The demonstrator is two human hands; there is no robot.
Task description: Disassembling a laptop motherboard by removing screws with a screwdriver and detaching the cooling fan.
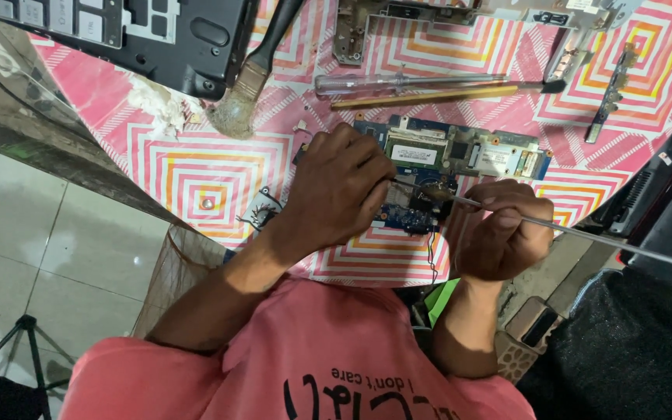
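- The left hand (336,187) lies flat, fingers bent, pressing on the blue circuit board (460,152).
- The right hand (499,229) is closed around a thin metal tool (585,233).
- The board lies on the pink striped bench (196,167), near a brush (246,85).

Left hand (336,187) pressed down, right hand (499,229) fisted.

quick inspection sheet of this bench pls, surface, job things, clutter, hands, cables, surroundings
surface: table under a pink patterned cover
job's things: blue circuit board; thin metal rod
clutter: brush, clear-handled screwdriver, black laptop shell, metal frame
grippers: left hand rests on the board; right hand grips the rod
cables: thin black wire at the board's near edge
surroundings: tiled floor, tripod leg
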